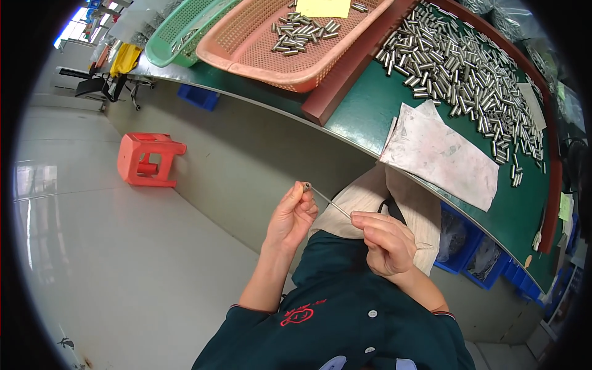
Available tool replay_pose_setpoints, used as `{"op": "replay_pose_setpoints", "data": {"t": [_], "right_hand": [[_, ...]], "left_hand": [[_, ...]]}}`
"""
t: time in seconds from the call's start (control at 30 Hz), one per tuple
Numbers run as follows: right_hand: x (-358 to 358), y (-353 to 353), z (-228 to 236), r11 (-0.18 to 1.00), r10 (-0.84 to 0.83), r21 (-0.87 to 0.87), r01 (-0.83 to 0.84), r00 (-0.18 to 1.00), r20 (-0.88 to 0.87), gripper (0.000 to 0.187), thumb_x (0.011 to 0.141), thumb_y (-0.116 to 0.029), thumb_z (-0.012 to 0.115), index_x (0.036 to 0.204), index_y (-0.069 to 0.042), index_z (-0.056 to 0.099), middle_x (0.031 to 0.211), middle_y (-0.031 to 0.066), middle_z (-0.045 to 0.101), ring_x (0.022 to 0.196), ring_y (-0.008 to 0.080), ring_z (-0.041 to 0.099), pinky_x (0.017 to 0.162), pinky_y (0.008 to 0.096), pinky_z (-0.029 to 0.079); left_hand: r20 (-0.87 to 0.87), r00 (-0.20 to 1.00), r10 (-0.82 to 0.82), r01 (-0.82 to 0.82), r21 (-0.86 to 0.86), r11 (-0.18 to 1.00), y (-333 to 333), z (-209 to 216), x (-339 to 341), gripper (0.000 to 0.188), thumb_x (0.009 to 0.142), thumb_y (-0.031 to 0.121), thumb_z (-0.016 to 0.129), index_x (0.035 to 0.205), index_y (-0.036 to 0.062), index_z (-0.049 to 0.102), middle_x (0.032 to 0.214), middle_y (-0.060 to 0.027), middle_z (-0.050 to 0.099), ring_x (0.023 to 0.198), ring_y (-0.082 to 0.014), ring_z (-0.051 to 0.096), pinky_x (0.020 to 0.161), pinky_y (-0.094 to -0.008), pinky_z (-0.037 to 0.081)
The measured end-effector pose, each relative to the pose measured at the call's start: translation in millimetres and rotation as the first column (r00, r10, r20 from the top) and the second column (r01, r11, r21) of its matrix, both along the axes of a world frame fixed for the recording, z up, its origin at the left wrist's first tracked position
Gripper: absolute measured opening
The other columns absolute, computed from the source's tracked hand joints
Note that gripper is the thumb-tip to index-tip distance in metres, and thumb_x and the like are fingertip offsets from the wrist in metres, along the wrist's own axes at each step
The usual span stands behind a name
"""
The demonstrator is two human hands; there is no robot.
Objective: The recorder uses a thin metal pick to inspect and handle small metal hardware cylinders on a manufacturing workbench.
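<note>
The left hand (292, 217) is raised in front of the body, and its thumb and first fingers (300, 192) are pressed together on a small metal sleeve (306, 186). The sleeve sits at the very tips of these fingers, and only its end shows above them. A thin metal rod (327, 200) goes from this sleeve down and to the right. Its far end lies between the fingertips of the right hand (386, 242). The right fingers (364, 217) are closed in a pinch on the rod, with the other fingers curled toward the palm. So the rod stands in the air between the two hands, tilted, touching nothing else. I cannot tell if the tip of the rod is inside the sleeve or only against it.

Both hands are above the lap, below the edge of the green tabletop (370, 108). On the tabletop lies a big heap of the same small metal sleeves (459, 65), well apart from the hands. A stained grey cloth (441, 154) lies at the tabletop edge, near the right hand. A pink plastic basket (259, 52) holds some more sleeves, and a green basket (176, 31) stands beside it. A red plastic stool (150, 159) stands on the floor to the left.
</note>
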State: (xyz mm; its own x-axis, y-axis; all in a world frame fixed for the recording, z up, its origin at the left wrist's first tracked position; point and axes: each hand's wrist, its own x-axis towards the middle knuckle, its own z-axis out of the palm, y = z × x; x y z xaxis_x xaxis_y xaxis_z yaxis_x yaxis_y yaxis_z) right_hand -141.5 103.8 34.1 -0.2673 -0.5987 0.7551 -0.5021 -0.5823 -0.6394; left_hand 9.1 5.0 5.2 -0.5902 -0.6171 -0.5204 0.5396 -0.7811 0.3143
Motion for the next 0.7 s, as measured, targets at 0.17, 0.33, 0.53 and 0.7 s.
{"op": "replay_pose_setpoints", "data": {"t": [0.17, 0.33, 0.53, 0.7], "right_hand": [[-0.2, 2.4, 1.0, 1.000, 0.008, 0.027, -0.009, 1.000, 0.028, 0.019, 0.073, 0.005, 0.058, 0.091, 0.003, 0.050, 0.084, 0.0181, 0.061, 0.076, 0.0304, 0.063, 0.064, 0.0338, 0.053], [-0.5, 2.6, 1.0, 0.999, 0.000, 0.044, 0.000, 1.000, 0.002, 0.020, 0.072, 0.005, 0.059, 0.090, 0.003, 0.051, 0.084, 0.0175, 0.061, 0.076, 0.0296, 0.063, 0.063, 0.0329, 0.053], [0.0, 5.1, 0.2, 0.999, 0.035, 0.034, -0.033, 0.999, -0.041, 0.022, 0.070, 0.001, 0.064, 0.089, 0.002, 0.053, 0.085, 0.0166, 0.061, 0.076, 0.0286, 0.063, 0.062, 0.0322, 0.053], [0.6, 7.0, 1.5, 0.998, 0.064, 0.027, -0.062, 0.994, -0.086, 0.026, 0.068, 0.000, 0.066, 0.089, 0.002, 0.053, 0.087, 0.0169, 0.061, 0.077, 0.0284, 0.062, 0.063, 0.0322, 0.053]], "left_hand": [[0.012, 1.000, -0.017, 0.017, -0.006, 1.000, 1.2, 0.4, -1.7, 0.018, 0.088, 0.018, 0.048, 0.089, 0.0003, 0.052, 0.067, -0.0003, 0.048, 0.056, -0.0055, 0.040, 0.054, -0.0183, 0.035], [0.065, 0.997, -0.030, 0.036, -0.079, 0.996, 2.6, -2.0, -0.6, 0.016, 0.088, 0.017, 0.049, 0.089, 0.0014, 0.053, 0.068, -0.0014, 0.051, 0.057, -0.0060, 0.042, 0.055, -0.0186, 0.036], [0.207, 0.978, 0.008, 0.045, -0.253, 0.966, 4.0, 3.0, -1.3, 0.012, 0.085, 0.013, 0.054, 0.087, 0.0018, 0.057, 0.069, -0.0042, 0.054, 0.059, -0.0089, 0.048, 0.057, -0.0199, 0.040], [0.237, 0.970, 0.052, 0.017, -0.279, 0.960, 5.7, 5.4, -5.3, 0.011, 0.084, 0.012, 0.054, 0.087, 0.0016, 0.057, 0.070, -0.0042, 0.054, 0.062, -0.0091, 0.048, 0.058, -0.0203, 0.041]]}}
